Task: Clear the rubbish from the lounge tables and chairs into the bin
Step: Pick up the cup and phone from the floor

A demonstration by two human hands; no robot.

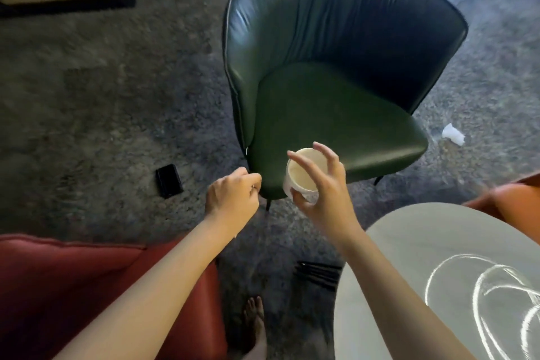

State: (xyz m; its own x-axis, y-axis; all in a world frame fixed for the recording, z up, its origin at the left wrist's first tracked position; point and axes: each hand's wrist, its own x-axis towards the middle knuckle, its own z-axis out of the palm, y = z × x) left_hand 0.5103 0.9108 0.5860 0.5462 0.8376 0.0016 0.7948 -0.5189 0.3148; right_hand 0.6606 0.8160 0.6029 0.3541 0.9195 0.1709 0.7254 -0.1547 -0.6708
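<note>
My right hand (324, 193) holds a white paper cup (301, 177) from the side, fingers and thumb curled round its rim, just above the front edge of the dark green armchair (336, 114). The cup's open mouth faces up and looks empty. My left hand (230, 199) hovers to the left of the cup with its fingers curled; whether it holds anything small I cannot tell. A crumpled white tissue (453, 134) lies on the carpet to the right of the armchair.
A black phone-like object (169, 180) lies on the grey carpet left of the armchair. A red seat (87, 278) is at the lower left, a round pale table (455, 266) at the lower right, an orange seat (514, 196) beyond it. My bare foot (257, 327) stands between them.
</note>
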